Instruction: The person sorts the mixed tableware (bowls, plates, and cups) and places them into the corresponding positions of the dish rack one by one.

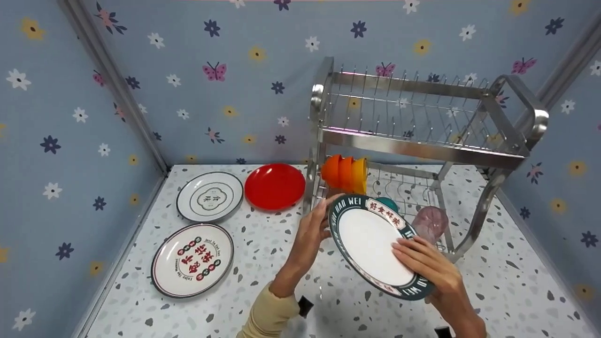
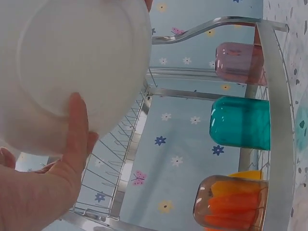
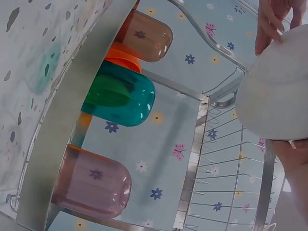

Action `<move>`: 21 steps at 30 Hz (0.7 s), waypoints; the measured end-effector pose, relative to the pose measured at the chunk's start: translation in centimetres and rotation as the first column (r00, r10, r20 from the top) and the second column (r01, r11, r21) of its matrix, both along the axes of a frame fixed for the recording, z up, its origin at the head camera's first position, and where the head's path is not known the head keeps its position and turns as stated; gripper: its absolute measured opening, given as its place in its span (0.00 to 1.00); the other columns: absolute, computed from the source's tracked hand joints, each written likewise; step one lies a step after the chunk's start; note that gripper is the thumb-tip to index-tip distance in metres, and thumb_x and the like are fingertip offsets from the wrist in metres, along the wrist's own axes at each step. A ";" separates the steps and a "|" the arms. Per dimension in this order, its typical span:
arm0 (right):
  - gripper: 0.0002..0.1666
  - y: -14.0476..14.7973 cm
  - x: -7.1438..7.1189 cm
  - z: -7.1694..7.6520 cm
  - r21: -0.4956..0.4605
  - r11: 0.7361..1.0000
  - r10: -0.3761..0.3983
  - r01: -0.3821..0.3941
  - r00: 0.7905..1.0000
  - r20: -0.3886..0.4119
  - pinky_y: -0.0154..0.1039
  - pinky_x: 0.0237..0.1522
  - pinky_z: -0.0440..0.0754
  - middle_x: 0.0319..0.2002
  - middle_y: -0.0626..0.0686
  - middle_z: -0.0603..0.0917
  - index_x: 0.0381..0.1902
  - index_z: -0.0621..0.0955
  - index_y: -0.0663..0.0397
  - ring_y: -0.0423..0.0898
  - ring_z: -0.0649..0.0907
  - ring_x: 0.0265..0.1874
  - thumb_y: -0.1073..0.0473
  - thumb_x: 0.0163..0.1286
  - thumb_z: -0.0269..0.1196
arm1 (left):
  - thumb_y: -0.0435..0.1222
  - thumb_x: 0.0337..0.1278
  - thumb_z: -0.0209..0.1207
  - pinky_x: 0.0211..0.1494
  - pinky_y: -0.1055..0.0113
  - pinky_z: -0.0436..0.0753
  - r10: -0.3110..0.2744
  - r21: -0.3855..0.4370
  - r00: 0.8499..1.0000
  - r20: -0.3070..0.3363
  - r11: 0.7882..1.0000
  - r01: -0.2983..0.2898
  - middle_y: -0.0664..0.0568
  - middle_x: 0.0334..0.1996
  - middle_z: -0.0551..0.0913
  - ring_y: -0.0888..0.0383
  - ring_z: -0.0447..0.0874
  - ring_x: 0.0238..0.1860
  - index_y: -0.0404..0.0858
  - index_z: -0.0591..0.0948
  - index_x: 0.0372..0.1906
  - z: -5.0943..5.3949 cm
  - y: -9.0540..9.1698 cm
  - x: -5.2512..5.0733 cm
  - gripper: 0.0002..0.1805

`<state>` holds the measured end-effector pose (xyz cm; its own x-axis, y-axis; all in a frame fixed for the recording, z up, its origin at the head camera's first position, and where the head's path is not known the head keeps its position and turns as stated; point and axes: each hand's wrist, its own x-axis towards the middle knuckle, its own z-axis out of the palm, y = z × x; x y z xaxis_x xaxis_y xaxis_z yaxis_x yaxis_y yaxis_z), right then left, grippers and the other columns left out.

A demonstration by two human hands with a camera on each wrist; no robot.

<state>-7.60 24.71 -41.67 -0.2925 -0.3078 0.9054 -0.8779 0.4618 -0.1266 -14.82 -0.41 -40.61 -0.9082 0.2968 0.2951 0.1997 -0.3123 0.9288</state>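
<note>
A white plate [image 1: 368,246] with a dark green lettered rim is held tilted in front of the dish rack [image 1: 422,151]. My left hand [image 1: 311,232] grips its left edge, and in the left wrist view a finger lies against the plain white underside [image 2: 86,57]. On the opposite side, my right hand [image 1: 434,267] pinches the lower right rim, fingers across the front face. The right thumb is hidden behind the plate in the head view.
Orange and yellow bowls [image 1: 345,173] stand on the rack's lower shelf with a teal cup [image 2: 240,123], a pink cup [image 1: 431,223] and a brown cup [image 3: 149,37]. At left lie a red plate [image 1: 274,186], a white plate [image 1: 187,195] and a red-lettered plate [image 1: 164,263].
</note>
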 end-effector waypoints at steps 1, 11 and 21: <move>0.19 0.0 -0.1 0.0 -0.002 1.000 0.006 -0.006 1.000 -0.002 0.47 0.66 0.75 0.46 0.67 0.88 0.47 0.87 0.72 0.57 0.86 0.54 0.57 0.76 0.62 | 0.46 0.81 0.37 0.58 0.53 0.84 0.018 -0.010 1.000 -0.013 1.000 -0.018 0.40 0.67 0.77 0.45 0.81 0.61 0.31 0.69 0.74 -0.1 0.0 -0.1 0.30; 0.18 0.2 -0.4 0.1 -0.042 0.999 -0.028 0.028 1.000 -0.007 0.45 0.64 0.78 0.45 0.67 0.88 0.47 0.87 0.71 0.60 0.87 0.50 0.57 0.75 0.64 | 0.40 0.80 0.49 0.72 0.53 0.71 0.324 -0.137 0.926 -0.193 0.926 -0.353 0.46 0.67 0.74 0.50 0.71 0.68 0.36 0.72 0.69 -2.2 0.6 -2.3 0.22; 0.18 -0.1 -0.5 1.5 -0.132 0.991 -0.041 0.036 0.998 -0.039 0.41 0.59 0.81 0.43 0.68 0.88 0.45 0.87 0.73 0.58 0.88 0.48 0.58 0.73 0.65 | 0.38 0.73 0.57 0.77 0.44 0.61 0.473 -0.179 0.848 -0.238 0.837 -0.517 0.43 0.80 0.54 0.46 0.54 0.78 0.36 0.52 0.81 -5.1 1.3 -5.7 0.40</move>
